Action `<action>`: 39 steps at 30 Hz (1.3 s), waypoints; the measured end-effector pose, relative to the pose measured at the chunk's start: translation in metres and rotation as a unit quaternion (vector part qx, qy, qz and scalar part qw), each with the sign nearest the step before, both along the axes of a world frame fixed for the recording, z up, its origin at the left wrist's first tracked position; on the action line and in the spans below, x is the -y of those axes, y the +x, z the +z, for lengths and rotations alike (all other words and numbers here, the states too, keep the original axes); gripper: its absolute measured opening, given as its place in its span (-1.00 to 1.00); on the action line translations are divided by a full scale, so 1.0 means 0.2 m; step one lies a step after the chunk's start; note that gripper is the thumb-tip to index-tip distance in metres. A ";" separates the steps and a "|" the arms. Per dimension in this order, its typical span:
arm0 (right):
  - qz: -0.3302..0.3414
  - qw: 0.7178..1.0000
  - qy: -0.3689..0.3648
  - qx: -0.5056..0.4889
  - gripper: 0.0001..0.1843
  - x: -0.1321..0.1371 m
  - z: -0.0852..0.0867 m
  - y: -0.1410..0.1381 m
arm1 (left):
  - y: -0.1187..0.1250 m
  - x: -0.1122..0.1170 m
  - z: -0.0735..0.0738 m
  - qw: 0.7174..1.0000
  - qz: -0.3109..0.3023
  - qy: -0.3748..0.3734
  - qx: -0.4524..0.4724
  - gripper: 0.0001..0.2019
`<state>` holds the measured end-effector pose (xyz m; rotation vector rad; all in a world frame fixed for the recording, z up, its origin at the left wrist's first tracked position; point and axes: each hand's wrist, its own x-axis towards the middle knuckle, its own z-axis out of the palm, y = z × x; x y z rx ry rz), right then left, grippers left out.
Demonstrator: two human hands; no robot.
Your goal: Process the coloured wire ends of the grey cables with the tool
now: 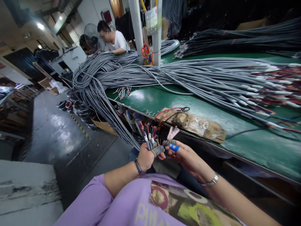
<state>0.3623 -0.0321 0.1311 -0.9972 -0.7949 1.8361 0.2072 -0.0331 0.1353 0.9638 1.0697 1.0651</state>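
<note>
My left hand (147, 158) is closed round several grey cables (147, 142), with a grey covering on its thumb. Their ends point up, showing white wraps and coloured wires (154, 129) fanned out. Close by on the right, my right hand (182, 153) is pinched, its thumb wrapped in blue tape (174, 147) and a fingertip covered in grey. What lies between its fingertips is too small to make out. Just above them shows a pale pink two-pronged thing (173, 132). From the left hand, the cables run up to a large grey bundle (113, 116) hanging over the bench edge.
The green bench (246, 141) carries a long cable bundle (188, 75) with stripped ends at right. A worn wooden board (199, 127) lies at its front edge. Orange-handled scissors (145, 50) hang by a white post (157, 47). Another person (116, 42) sits beyond, near a fan (91, 36).
</note>
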 end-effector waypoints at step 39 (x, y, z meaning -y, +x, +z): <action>-0.038 0.995 0.042 0.088 -0.54 0.00 -0.04 -0.04 | -0.01 0.00 0.00 0.999 -0.002 -0.010 -0.037 -0.57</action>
